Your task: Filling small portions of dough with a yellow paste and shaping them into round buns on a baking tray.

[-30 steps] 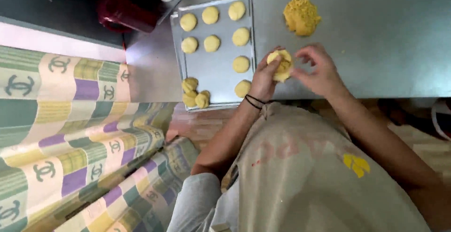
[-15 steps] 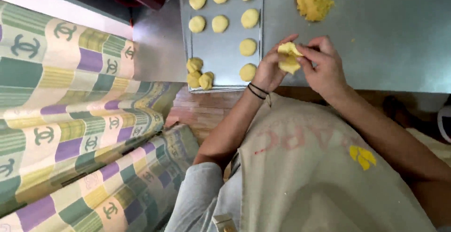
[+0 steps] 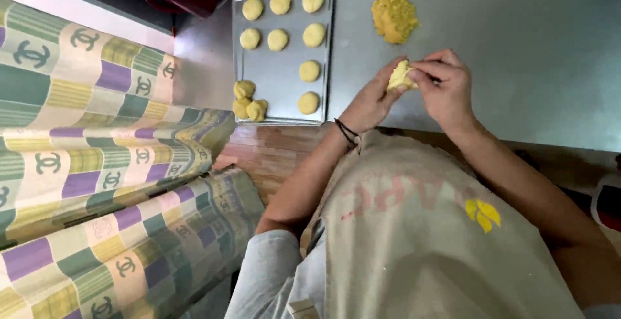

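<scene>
While we are working above the steel table [image 3: 530, 47]:
Dough piece [image 3: 399, 76]: we are pinching it between both hands, just beside the baking tray [image 3: 284, 60].
Left hand [image 3: 372, 102]: grasping it from below.
Right hand [image 3: 446, 83]: fingertips gripping its top.
Filling heap [image 3: 394, 16]: lying near, beyond our hands.

Since a second ago, both hands have drawn back from the metal baking tray [image 3: 283, 60] toward the worktop's near edge; the left hand [image 3: 372, 102] and right hand [image 3: 446, 86] now pinch the pale yellow dough piece [image 3: 400, 76] more tightly.
</scene>
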